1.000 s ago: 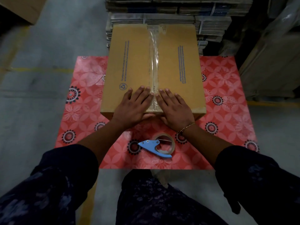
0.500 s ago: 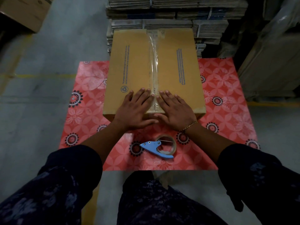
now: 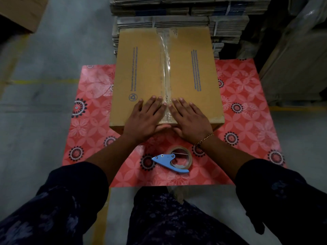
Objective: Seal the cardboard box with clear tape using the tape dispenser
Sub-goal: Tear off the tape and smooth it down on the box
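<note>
A brown cardboard box (image 3: 141, 71) with blue print stands on a red patterned mat (image 3: 247, 121). A strip of clear tape (image 3: 166, 64) runs along its centre seam from far edge to near edge. My left hand (image 3: 146, 119) and my right hand (image 3: 191, 119) lie flat, palms down, on the box's near edge on either side of the tape, thumbs over the front face. Neither holds anything. The blue tape dispenser (image 3: 169, 162) with its roll of clear tape lies on the mat just in front of the box, between my forearms.
Bundles of flattened cardboard (image 3: 180, 16) are stacked right behind the box. A wrapped pallet (image 3: 297, 68) stands at the right and another carton (image 3: 19, 11) at the far left. Grey concrete floor (image 3: 44, 85) surrounds the mat.
My hands stay pressed on the near end of the box; the fingers have shifted slightly closer to the tape. The view has tilted a little. The dispenser has not moved.
</note>
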Action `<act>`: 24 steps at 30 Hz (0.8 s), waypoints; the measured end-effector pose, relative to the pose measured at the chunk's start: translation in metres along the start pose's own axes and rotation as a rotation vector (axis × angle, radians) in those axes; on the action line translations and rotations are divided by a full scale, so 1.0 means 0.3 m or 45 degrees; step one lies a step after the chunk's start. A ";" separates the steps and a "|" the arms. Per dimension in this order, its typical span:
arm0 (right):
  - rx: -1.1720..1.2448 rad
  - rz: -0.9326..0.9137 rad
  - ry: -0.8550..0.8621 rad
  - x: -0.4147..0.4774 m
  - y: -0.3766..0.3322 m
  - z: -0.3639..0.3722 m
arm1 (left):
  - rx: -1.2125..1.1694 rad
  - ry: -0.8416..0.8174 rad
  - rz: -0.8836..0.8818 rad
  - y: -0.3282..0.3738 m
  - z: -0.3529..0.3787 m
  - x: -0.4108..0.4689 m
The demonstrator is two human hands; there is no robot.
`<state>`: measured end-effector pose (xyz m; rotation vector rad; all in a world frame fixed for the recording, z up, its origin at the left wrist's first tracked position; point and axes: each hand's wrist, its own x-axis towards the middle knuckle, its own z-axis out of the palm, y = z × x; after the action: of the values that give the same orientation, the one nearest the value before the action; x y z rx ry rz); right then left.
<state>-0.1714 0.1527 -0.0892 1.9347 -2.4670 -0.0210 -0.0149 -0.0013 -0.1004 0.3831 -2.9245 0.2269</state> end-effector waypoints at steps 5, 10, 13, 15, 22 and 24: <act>-0.019 0.007 -0.034 -0.001 -0.003 -0.001 | 0.032 -0.053 0.000 -0.002 0.005 -0.001; 0.005 0.012 -0.068 0.000 -0.007 -0.004 | 0.034 -0.181 0.016 -0.009 -0.001 -0.003; 0.022 0.017 -0.080 -0.001 -0.007 -0.009 | 0.025 -0.209 0.007 -0.009 -0.005 -0.001; 0.031 0.027 -0.098 -0.001 -0.008 -0.014 | 0.022 -0.221 0.004 -0.010 -0.005 0.000; 0.089 0.001 -0.169 -0.003 -0.001 -0.041 | -0.087 -0.273 0.012 -0.012 -0.024 -0.004; 0.092 -0.006 -0.209 -0.010 0.007 -0.053 | -0.142 -0.299 0.034 -0.027 -0.033 -0.012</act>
<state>-0.1724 0.1559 -0.0734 2.0459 -2.5988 -0.0963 -0.0078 -0.0064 -0.0905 0.3768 -3.1560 0.0222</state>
